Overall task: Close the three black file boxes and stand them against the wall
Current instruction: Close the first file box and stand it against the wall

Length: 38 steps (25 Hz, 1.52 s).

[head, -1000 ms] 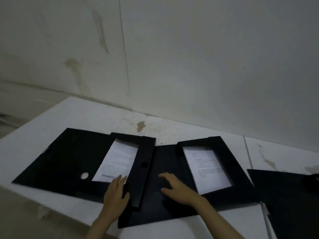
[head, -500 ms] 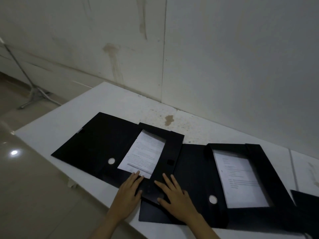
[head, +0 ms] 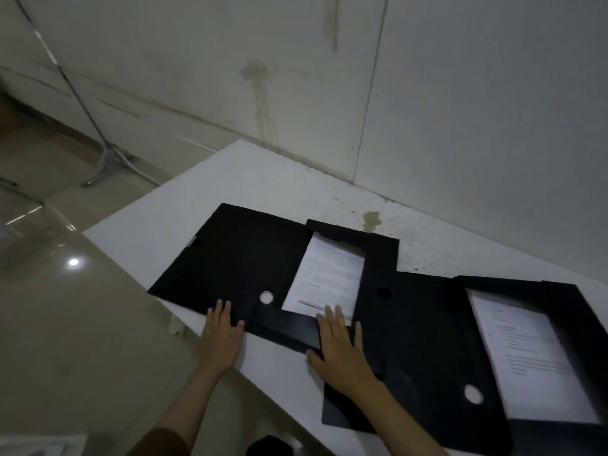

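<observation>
Two black file boxes lie open and flat on the white table (head: 263, 179). The left file box (head: 237, 264) has its lid spread to the left and a sheet of printed paper (head: 329, 278) in its tray. The right file box (head: 427, 340) partly lies under the left one and also holds paper (head: 533, 363). My left hand (head: 222, 339) rests flat on the near edge of the left box's lid, fingers apart. My right hand (head: 340, 348) lies flat on the near flap of the left box, fingertips touching the paper. The third box is out of view.
The stained white wall (head: 460, 110) runs along the table's far edge. A metal tripod stand (head: 105, 159) is on the shiny floor at the left. The table's left corner is close to my left hand.
The view has swung left and the third box has left the frame. My left hand moved left onto the lid's edge. My right hand moved left onto the left box's near flap.
</observation>
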Available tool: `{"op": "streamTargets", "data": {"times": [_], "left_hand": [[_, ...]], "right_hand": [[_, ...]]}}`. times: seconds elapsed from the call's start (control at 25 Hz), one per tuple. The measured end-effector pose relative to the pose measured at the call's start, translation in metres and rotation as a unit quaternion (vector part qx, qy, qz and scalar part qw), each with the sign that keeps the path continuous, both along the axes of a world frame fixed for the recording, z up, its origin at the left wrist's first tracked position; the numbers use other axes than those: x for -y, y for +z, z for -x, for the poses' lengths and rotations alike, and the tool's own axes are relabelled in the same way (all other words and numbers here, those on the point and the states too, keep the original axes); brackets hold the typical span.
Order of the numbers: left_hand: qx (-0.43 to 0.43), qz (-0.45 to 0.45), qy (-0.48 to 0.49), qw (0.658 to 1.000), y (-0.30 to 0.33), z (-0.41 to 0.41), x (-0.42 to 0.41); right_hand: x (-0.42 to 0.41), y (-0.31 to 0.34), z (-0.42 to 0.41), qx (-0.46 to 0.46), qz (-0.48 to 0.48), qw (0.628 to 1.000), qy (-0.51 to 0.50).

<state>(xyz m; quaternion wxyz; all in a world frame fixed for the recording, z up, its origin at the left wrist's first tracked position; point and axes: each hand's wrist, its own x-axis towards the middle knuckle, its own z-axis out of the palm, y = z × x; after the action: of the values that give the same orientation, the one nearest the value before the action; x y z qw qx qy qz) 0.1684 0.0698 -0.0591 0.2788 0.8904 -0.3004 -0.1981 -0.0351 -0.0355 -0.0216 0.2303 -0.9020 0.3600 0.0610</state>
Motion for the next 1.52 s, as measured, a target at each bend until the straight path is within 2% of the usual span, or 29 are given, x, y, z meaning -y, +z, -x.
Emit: {"op": "streamTargets", "data": {"times": [0.12,0.28,0.48,0.72,0.92,1.04,1.12,1.2,1.28,1.4,1.52], "left_hand": [[-0.045,-0.039,-0.005,0.998,-0.001,-0.049,-0.019],[-0.072,-0.043,-0.009,0.996,0.007,-0.105,-0.033],[-0.072,-0.056,0.031,0.995,0.009,-0.162,-0.034],[-0.142,-0.019,0.076,0.987,0.021,-0.175,-0.025],[-0.127,0.022,0.130,0.983,0.053,-0.177,-0.017],[-0.144,0.127,0.147,0.970,0.098,-0.176,-0.009],[-0.159,0.189,0.097,0.964,0.135,-0.158,-0.008],[-0.174,0.237,-0.018,0.956,0.169,-0.129,-0.004],[-0.216,0.224,-0.158,0.937,0.192,-0.097,0.018],[-0.269,0.154,-0.211,0.927,0.184,-0.049,0.062],[-0.218,0.163,-0.303,0.913,0.145,0.003,0.084]], "right_hand": [[-0.011,0.001,-0.048,-0.013,-0.028,0.999,0.012],[-0.020,-0.006,-0.102,-0.012,-0.018,1.000,0.003],[-0.033,-0.018,-0.109,-0.062,0.071,0.995,-0.029],[-0.033,-0.024,-0.111,-0.055,0.093,0.994,-0.028],[-0.031,-0.016,-0.109,-0.063,0.044,0.996,-0.042],[-0.024,-0.005,-0.105,0.063,-0.057,0.994,-0.072],[-0.015,0.006,-0.100,0.170,-0.168,0.964,-0.118],[-0.001,0.025,-0.090,0.276,-0.236,0.916,-0.171],[0.018,0.048,-0.077,0.355,-0.271,0.868,-0.218],[0.042,0.087,-0.053,0.450,-0.268,0.812,-0.257],[0.051,0.106,-0.025,0.501,-0.242,0.783,-0.280]]}}
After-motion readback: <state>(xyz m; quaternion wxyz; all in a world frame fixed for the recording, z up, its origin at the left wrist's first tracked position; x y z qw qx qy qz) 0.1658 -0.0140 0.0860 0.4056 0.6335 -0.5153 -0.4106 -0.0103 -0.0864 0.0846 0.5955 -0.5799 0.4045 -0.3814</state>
